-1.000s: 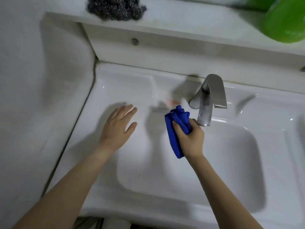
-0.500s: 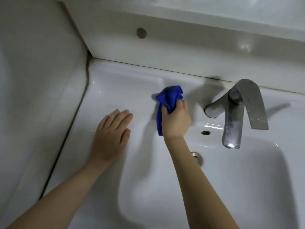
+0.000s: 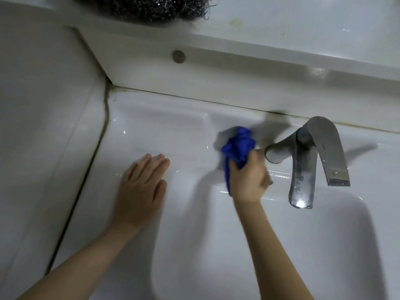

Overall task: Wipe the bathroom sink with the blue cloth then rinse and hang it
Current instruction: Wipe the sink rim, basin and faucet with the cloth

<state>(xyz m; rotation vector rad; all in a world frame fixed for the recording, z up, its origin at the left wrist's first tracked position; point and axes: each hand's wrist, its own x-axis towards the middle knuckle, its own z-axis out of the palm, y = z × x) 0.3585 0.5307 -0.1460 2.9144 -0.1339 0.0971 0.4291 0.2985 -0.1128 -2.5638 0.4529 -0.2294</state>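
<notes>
The blue cloth is bunched in my right hand, pressed on the back ledge of the white sink, just left of the metal tap's base. My right hand is shut on the cloth; part of the cloth hangs down behind the palm. Fingers together, my left hand lies flat on the sink's left ledge and holds nothing. The basin lies below both hands, at the lower right.
A grey metal tap stands right of the cloth, its spout over the basin. A steel wool scourer sits on the white shelf above. A tiled wall borders the sink on the left.
My right hand has slid the cloth a little right along the back ledge, toward the tap's base. The view has tilted up, bringing the scourer back in. My left hand stays flat.
</notes>
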